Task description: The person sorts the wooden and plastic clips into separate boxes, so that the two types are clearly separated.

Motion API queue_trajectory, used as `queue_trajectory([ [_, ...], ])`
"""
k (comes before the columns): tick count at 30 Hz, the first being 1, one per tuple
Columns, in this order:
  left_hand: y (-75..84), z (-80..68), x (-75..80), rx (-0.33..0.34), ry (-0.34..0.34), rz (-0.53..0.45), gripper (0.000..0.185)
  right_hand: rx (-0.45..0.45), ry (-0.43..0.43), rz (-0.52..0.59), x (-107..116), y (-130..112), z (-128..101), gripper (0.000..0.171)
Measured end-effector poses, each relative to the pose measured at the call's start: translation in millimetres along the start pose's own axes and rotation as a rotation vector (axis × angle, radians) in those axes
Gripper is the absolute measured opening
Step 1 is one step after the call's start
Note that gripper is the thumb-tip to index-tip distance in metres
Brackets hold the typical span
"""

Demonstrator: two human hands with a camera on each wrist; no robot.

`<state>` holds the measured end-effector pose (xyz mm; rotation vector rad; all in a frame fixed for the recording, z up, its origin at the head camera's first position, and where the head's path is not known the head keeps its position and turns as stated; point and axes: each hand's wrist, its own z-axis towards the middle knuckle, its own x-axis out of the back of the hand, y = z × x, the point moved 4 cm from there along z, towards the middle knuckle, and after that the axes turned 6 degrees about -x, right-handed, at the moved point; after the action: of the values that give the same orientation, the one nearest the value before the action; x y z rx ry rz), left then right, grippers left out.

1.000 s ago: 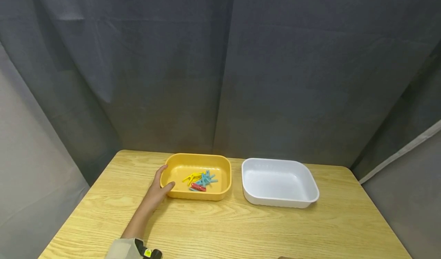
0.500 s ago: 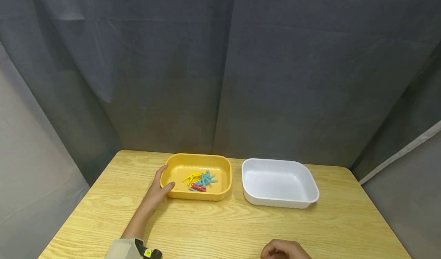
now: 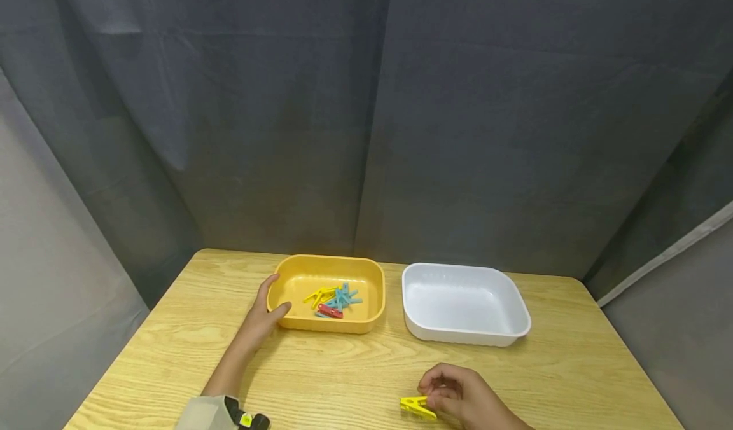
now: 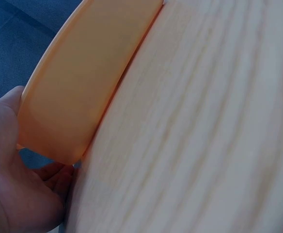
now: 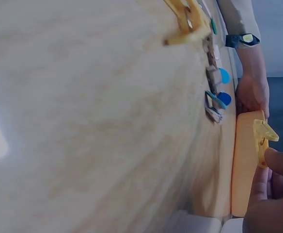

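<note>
At the wooden table [image 3: 355,373], I pinched a yellow clothespin [image 3: 417,406] in the curled fingers of my right hand [image 3: 458,397], low over the near edge and well short of both trays. The clip pointed left from my fingertips; from the head view I could not tell whether it touched the wood or hung just above it. The right wrist camera showed the same peg [image 5: 263,141] held at my fingertips [image 5: 282,162], with the yellow tray behind it. My left hand [image 3: 265,312] gripped the near left corner of the yellow tray [image 3: 375,290], thumb hooked over the rim and fingers wrapped around the outer wall; the left wrist view showed my palm [image 4: 8,165] pressed against that orange-yellow side [image 4: 83,82]. By my judgement the job stood close to its start: a small heap of clothespins [image 3: 334,299], yellow, blue and one red, lay tangled in the yellow tray, while the white tray [image 3: 515,309] just beside it on the right showed nothing inside. Only the one clip in my hand was out of the pile, and it had not reached either tray. Dark grey curtains [image 3: 366,112] hung behind and to both sides of the table, and a beige sleeve [image 3: 203,413] with a wrist strap covered my left forearm.
</note>
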<state>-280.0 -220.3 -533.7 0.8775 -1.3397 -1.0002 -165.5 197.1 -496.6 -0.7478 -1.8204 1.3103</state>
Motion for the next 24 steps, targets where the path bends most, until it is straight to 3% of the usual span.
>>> queue_trajectory([
  [7, 0.8, -0.8, -0.6, -0.013, -0.006, -0.011, 0.077, 0.110, 0.051, 0.022, -2.1, -6.7, 16.8, 0.022],
  [13, 0.9, -0.6, -0.9, -0.021, -0.007, -0.003, 0.077, 0.119, 0.103, 0.053, -0.1, -14.2, 36.8, 0.022],
  [18, 0.8, 0.5, -0.6, -0.018, 0.000, -0.002, 0.077, 0.195, 0.140, 0.016, 2.3, -26.0, 56.5, 0.020],
  [24, 0.5, 0.0, -1.2, -0.011, 0.001, 0.003, 0.076, 0.187, 0.195, 0.052, 2.9, -36.5, 77.5, 0.021],
])
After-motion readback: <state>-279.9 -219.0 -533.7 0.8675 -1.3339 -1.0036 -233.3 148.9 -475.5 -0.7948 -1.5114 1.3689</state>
